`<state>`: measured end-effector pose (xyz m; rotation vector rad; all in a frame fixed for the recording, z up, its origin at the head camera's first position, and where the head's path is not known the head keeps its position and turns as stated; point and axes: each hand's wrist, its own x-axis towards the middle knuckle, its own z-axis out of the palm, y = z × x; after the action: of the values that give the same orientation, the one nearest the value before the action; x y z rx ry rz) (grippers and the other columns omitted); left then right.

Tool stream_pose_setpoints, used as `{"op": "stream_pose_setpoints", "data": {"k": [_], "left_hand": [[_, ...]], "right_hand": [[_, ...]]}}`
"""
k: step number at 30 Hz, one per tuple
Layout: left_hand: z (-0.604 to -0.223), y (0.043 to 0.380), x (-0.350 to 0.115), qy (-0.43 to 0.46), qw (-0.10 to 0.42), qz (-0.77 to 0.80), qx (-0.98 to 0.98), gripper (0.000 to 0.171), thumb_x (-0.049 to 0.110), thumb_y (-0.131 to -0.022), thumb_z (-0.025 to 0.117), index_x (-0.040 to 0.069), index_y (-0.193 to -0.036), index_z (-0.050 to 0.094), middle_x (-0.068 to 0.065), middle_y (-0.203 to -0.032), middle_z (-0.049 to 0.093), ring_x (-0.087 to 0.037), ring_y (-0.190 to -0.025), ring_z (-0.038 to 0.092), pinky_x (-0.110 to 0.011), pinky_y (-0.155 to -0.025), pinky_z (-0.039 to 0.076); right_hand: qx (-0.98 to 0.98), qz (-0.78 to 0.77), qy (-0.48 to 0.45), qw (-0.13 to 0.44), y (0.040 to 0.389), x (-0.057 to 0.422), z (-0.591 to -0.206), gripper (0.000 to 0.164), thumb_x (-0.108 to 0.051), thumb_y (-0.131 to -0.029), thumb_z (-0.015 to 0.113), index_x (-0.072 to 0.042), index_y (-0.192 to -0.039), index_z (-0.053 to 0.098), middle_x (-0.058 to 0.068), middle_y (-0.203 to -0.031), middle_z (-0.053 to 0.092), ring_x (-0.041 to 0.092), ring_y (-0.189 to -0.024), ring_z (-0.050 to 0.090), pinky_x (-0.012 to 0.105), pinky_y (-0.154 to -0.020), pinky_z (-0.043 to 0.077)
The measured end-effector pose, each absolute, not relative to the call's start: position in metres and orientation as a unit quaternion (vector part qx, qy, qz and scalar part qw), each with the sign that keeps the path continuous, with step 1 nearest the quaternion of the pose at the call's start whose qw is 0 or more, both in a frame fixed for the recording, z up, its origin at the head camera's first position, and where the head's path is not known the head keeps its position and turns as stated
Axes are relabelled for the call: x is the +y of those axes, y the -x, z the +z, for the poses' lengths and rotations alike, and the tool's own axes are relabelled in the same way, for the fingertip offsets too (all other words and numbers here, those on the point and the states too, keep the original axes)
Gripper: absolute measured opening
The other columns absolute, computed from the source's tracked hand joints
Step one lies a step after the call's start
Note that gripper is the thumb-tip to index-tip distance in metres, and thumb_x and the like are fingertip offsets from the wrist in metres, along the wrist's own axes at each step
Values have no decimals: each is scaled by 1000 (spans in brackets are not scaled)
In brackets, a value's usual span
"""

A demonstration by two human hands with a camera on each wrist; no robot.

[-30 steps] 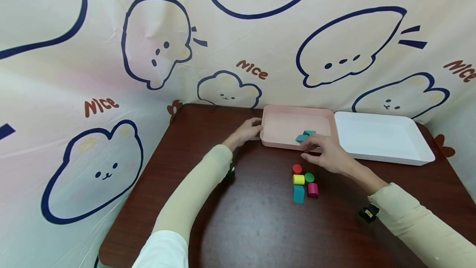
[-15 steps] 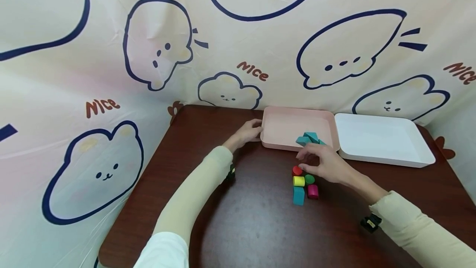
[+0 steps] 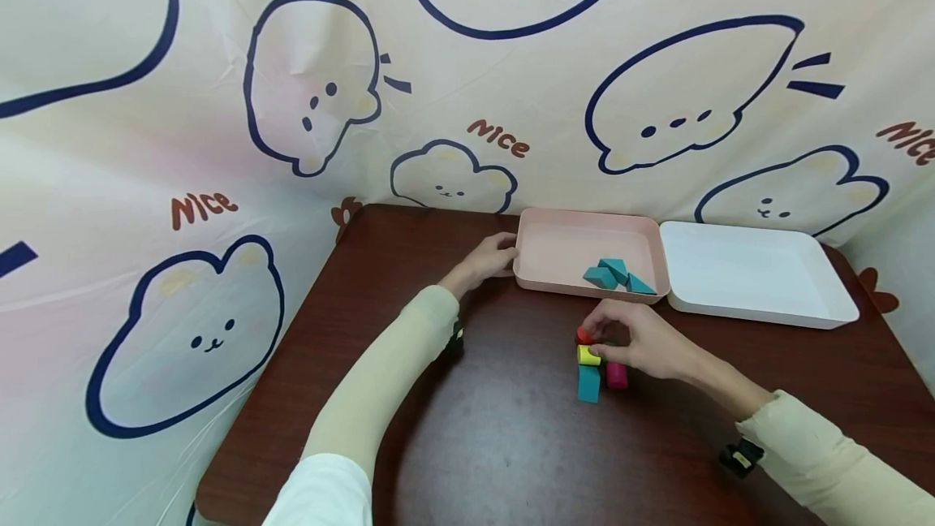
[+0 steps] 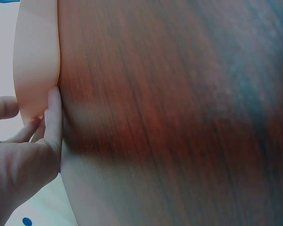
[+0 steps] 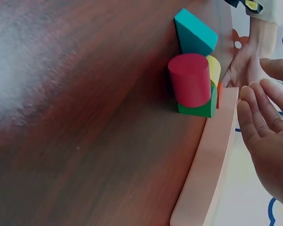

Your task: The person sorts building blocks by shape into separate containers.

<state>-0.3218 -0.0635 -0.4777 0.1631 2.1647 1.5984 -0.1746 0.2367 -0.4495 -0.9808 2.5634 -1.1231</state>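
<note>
At the left end of the pink tray (image 3: 562,292), my left hand (image 3: 491,258) rests with its fingers touching the tray's outer wall. The left wrist view shows that hand's fingers extended (image 4: 54,110) against the tray end. My right hand (image 3: 643,338) hovers over a small group of blocks, fingers bent loosely and thumb apart. By its fingertips are a red cylinder (image 3: 582,336) and a yellow cylinder (image 3: 587,355). A green block (image 5: 198,111) is mostly covered by the hand in the head view. Nearby lie a magenta cylinder (image 3: 617,376) and a teal block (image 3: 588,384).
Several teal triangular blocks (image 3: 615,269) lie in the pink tray's front right part. A white tray (image 3: 760,266) stands directly to its right. Behind the brown table (image 3: 467,445) hangs a patterned cloth (image 3: 540,79).
My right hand has moved from the pink tray down toward the viewer to the coloured blocks, uncovering the teal triangular blocks in the tray. The left hand stays at the tray's end.
</note>
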Motion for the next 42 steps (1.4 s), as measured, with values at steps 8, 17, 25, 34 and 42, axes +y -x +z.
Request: {"op": "stream_pose_setpoints", "data": {"k": [8, 17, 25, 34, 42], "left_hand": [[-478, 322, -64, -57, 221, 579, 783, 53, 17, -113, 46, 4, -163, 35, -19, -157, 48, -29, -131, 61, -42, -105, 57], [-478, 322, -62, -54, 223, 575, 785, 53, 17, -114, 46, 4, -164, 34, -19, -158, 46, -29, -132, 61, -42, -106, 56], [-477, 321, -63, -59, 224, 578, 782, 53, 18, -114, 46, 4, -164, 34, -19, -158, 45, -29, -132, 61, -42, -105, 56], [-478, 322, -64, -60, 224, 580, 781, 53, 17, -113, 46, 4, -163, 34, -20, -158, 45, -29, -132, 61, -41, -105, 56], [-477, 321, -64, -60, 223, 579, 782, 53, 18, -113, 46, 5, -164, 34, -19, -159, 45, -29, -132, 61, -41, -104, 57]], "right_hand": [[860, -374, 326, 119, 166, 237, -451, 33, -17, -91, 86, -14, -120, 70, -1, -115, 72, 16, -103, 65, 39, -89, 62], [851, -374, 342, 137, 160, 240, -460, 29, -10, -92, 84, -14, -116, 69, -2, -110, 71, 15, -99, 66, 33, -87, 62], [841, -380, 356, 148, 156, 238, -466, 29, -6, -91, 84, -13, -115, 69, 1, -108, 71, 15, -97, 68, 36, -88, 63], [850, -345, 373, 142, 152, 232, -468, 29, -7, -91, 83, -15, -117, 71, -6, -110, 71, 10, -96, 68, 29, -88, 62], [852, -324, 390, 131, 147, 227, -467, 26, -7, -92, 82, -12, -117, 73, -7, -111, 71, 7, -96, 68, 28, -87, 62]]}}
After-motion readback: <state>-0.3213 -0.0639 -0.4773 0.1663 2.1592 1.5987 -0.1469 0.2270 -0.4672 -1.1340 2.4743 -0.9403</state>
